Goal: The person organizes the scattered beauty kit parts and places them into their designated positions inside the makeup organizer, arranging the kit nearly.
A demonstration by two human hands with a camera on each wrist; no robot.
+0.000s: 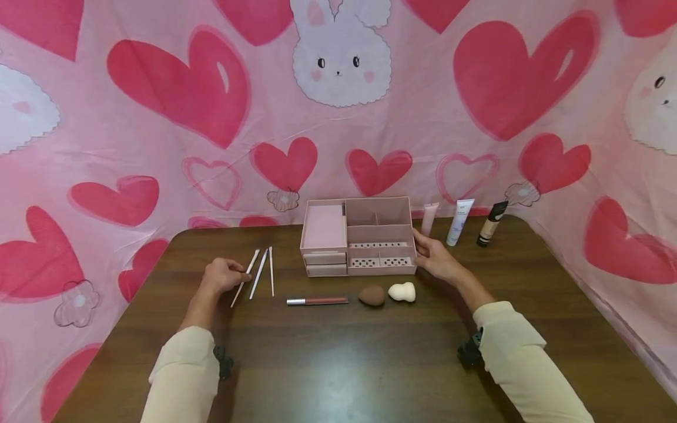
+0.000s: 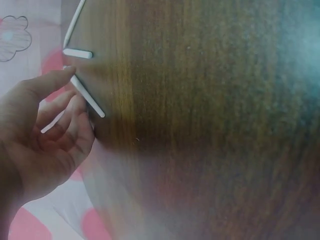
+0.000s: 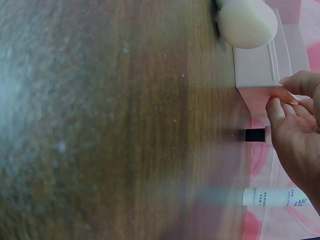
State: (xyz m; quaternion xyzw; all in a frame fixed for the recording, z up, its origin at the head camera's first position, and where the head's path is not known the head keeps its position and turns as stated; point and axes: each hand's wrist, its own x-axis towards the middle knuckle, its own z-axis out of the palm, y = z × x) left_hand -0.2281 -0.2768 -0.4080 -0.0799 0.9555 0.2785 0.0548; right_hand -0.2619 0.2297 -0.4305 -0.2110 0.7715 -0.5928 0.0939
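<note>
Evidently, the leftmost white stick slants at the table's left, between thumb and fingers of the left hand — whether pinched, I cannot tell. Two more sticks lie just right. Farther right, the right hand grips the right wall of the pink box — probably to steady it.

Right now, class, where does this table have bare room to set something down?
Free: table between the sleeves, in front of the slim tube and sponges; also its right side, in front of the bottle. Crowded: by the white sticks at the left hand, and beside the organizer at the right hand.
</note>
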